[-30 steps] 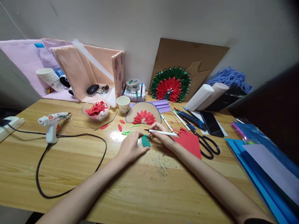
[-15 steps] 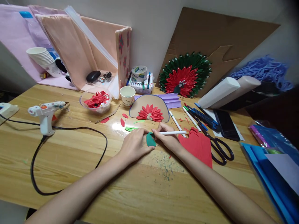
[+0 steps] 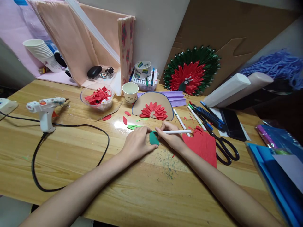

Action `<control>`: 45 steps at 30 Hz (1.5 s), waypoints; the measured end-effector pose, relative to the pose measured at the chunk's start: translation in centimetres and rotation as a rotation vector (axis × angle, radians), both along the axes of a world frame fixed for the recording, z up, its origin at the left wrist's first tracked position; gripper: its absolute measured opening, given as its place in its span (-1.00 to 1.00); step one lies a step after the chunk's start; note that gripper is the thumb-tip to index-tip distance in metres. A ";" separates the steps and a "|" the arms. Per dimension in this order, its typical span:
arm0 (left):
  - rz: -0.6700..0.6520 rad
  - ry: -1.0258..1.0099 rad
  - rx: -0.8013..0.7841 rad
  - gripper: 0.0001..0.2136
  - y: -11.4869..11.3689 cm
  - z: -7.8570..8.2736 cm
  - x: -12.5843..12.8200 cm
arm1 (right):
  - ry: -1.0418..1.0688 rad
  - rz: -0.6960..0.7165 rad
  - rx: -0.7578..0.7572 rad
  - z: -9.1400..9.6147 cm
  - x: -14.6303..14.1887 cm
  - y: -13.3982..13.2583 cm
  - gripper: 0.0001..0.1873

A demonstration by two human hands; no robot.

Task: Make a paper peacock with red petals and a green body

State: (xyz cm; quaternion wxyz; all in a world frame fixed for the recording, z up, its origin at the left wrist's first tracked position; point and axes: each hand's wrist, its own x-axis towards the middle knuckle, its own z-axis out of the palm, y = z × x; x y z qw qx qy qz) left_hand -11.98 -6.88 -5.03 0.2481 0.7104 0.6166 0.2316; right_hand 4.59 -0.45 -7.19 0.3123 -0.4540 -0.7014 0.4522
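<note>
My left hand pins a small dark green paper piece to the table, its thumb and fingers at the paper's left and lower edges. In my right hand, closed in a writing grip, is a white marker pen, its tip at the green paper's upper right. Just beyond both hands lies a half-round cardboard piece with red petals fanned along its base. Light green strips and loose red petals lie near my left fingertips. A red paper sheet is beside my right wrist.
On the left stands a white glue gun with a looping black cord. A bowl of red scraps and a paper cup are farther back. Black-handled scissors, pens and a phone lie on the right.
The whole view has shifted slightly with the head. Both hands keep their hold on the green paper and the marker, with little visible movement.
</note>
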 end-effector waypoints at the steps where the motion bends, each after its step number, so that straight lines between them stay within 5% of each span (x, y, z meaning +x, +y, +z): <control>1: -0.002 0.003 -0.001 -0.57 0.0 0.0 0.0 | -0.002 -0.004 0.005 0.0 0.0 0.0 -0.66; 45: 0.002 0.019 0.011 -0.55 0.0 -0.2 0.1 | 0.032 -0.008 0.013 0.4 -0.2 -0.1 -0.68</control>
